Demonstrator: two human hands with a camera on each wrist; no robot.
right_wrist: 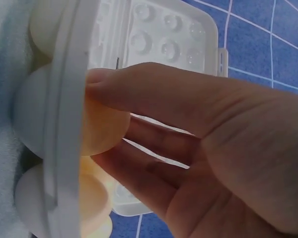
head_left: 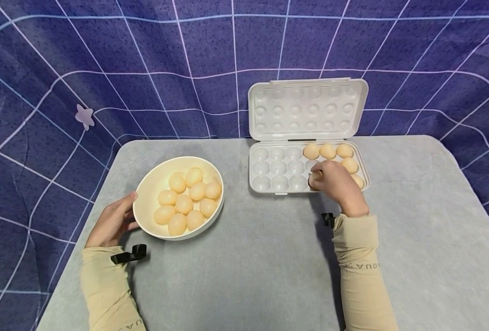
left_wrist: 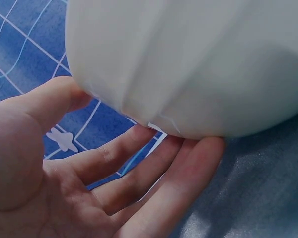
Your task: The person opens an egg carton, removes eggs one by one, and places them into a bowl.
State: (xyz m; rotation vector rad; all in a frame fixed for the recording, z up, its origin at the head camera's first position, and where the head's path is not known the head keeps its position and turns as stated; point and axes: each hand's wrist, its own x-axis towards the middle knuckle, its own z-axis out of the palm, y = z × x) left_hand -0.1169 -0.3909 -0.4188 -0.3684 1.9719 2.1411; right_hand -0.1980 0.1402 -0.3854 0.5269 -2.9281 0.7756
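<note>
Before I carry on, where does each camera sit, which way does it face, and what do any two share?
Head: on the head, facing forward and down at the bowl, egg box and table; left hand, right hand and both sleeves show.
Left wrist: on the left wrist, facing the bowl's outer wall; the left hand shows, touching it.
Right wrist: on the right wrist, facing the egg box and its open lid; the right hand shows, holding an egg.
Shared: head and right wrist both show the right hand, that egg and the lid.

Beige sleeves (head_left: 360,239) (dark lettering (head_left: 361,266)), black wrist cameras (head_left: 139,251)
</note>
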